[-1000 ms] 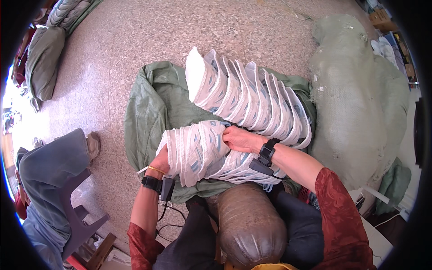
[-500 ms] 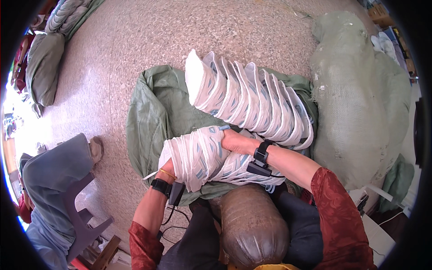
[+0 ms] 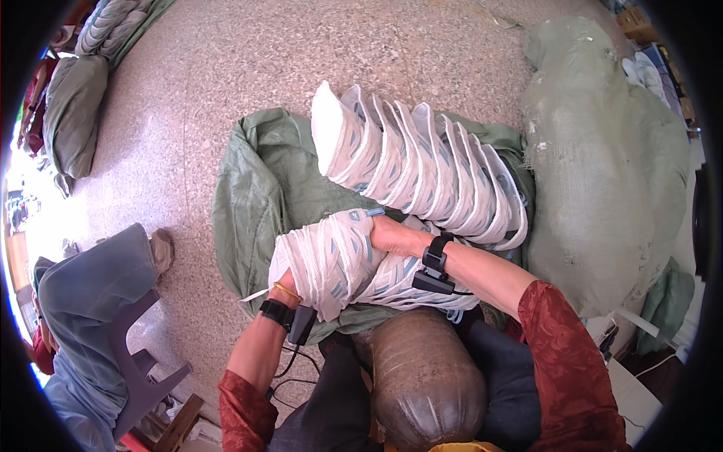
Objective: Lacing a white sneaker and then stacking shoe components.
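Nested white shoe uppers with light-blue trim form a short stack (image 3: 331,260) in front of me, held between my hands. My left hand (image 3: 286,280) reaches into the stack's left end; its fingers are hidden by the uppers. Over the stack's right end, my right hand (image 3: 393,236) is closed, gripping an upper beside a small blue tab. More uppers (image 3: 399,282) lie under and beside my right wrist. Just beyond, a longer row of nested uppers (image 3: 422,166) slants from upper left to lower right. A green woven sack (image 3: 245,196) is spread beneath them.
A big stuffed pale-green sack (image 3: 595,166) stands on the right. Between my legs is a brown, plastic-wrapped rounded form (image 3: 425,377). At left, another person's leg (image 3: 102,279) shows beside a purple-grey stool (image 3: 132,361). Another filled sack (image 3: 75,113) lies at the far left.
My left wrist has shifted slightly to the right against the stack. My right hand keeps its place, and the uppers look nearly the same.
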### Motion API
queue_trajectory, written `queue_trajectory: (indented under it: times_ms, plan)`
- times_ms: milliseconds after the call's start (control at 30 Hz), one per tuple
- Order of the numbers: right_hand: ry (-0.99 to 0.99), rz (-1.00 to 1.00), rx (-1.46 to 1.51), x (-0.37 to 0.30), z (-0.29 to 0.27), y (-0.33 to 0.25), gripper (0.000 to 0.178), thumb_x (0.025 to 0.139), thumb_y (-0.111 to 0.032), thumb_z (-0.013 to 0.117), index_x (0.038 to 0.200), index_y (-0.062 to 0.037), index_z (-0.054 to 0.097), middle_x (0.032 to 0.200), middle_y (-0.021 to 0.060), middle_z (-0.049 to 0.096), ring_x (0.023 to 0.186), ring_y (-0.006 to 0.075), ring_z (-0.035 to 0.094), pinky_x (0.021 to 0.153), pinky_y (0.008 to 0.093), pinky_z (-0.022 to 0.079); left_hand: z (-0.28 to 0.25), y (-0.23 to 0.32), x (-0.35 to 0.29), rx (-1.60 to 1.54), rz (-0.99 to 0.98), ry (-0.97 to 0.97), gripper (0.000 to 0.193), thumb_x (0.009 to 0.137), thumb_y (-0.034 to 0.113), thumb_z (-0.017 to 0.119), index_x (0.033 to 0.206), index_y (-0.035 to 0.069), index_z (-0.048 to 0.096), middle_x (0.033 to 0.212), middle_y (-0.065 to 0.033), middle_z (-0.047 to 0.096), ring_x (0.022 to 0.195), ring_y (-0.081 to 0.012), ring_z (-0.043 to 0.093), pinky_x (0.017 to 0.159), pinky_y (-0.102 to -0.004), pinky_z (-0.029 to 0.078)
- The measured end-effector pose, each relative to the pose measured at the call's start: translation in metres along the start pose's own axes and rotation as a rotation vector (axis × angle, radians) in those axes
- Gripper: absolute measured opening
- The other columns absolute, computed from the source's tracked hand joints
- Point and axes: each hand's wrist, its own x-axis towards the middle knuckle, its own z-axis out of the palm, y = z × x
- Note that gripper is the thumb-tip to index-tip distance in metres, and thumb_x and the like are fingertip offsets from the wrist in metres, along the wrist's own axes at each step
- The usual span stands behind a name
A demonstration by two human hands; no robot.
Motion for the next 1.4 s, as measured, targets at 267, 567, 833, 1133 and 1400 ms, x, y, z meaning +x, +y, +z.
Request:
queue_trajectory:
  times_ms: [267, 567, 833, 1133, 1400]
  plan:
    - [0.085, -0.052, -0.153, -0.005, 0.002, 0.001, 0.039, 0.089, -0.008, 0.066, 0.128, -0.0002, 0.066, 0.128, 0.0167, 0.069, 0.117, 0.0229, 0.061, 0.102, 0.035, 0.047, 0.013, 0.007, 0.012, 0.961, -0.038, 0.032, 0.055, 0.108, 0.029, 0.051, 0.159, 0.012, 0.037, 0.164, -0.0039, 0.039, 0.15, -0.022, 0.036, 0.126, -0.0367, 0.022]
    - [0.301, -0.04, -0.17, 0.014, 0.0, 0.039, 0.04, 0.092, -0.017, 0.069, 0.129, 0.0002, 0.065, 0.13, 0.014, 0.068, 0.116, 0.0205, 0.06, 0.103, 0.0347, 0.046, 0.03, 0.002, 0.024, 0.252, 0.002, 0.263, 0.054, 0.108, 0.031, 0.049, 0.158, 0.012, 0.039, 0.159, -0.0055, 0.045, 0.144, -0.0235, 0.044, 0.123, -0.0379, 0.031]
    - [0.187, -0.067, -0.154, 0.009, 0.006, -0.005, 0.041, 0.091, -0.018, 0.074, 0.127, 0.0006, 0.066, 0.126, 0.0086, 0.069, 0.109, 0.0143, 0.058, 0.101, 0.0322, 0.047, -0.005, 0.009, 0.012, 0.437, 0.045, 0.024, 0.054, 0.108, 0.029, 0.05, 0.159, 0.013, 0.037, 0.16, -0.0046, 0.043, 0.144, -0.021, 0.043, 0.123, -0.0355, 0.03]
    - [0.291, -0.224, -0.221, 0.044, -0.001, 0.052, 0.047, 0.086, -0.003, 0.062, 0.133, 0.0042, 0.058, 0.131, 0.0209, 0.066, 0.121, 0.0271, 0.062, 0.104, 0.0354, 0.047, 0.0, 0.001, 0.015, 0.221, -0.01, 0.074, 0.055, 0.109, 0.029, 0.047, 0.16, 0.013, 0.034, 0.162, -0.0043, 0.04, 0.147, -0.0218, 0.04, 0.125, -0.0378, 0.028]
    - [0.206, -0.062, -0.419, 0.042, -0.009, 0.042, 0.038, 0.087, -0.017, 0.073, 0.119, 0.0042, 0.067, 0.119, 0.017, 0.072, 0.104, 0.0188, 0.062, 0.096, 0.0353, 0.05, 0.019, 0.006, 0.013, 0.254, -0.003, -0.032, 0.053, 0.111, 0.03, 0.042, 0.16, 0.012, 0.033, 0.162, -0.0063, 0.041, 0.145, -0.0231, 0.044, 0.123, -0.0405, 0.033]
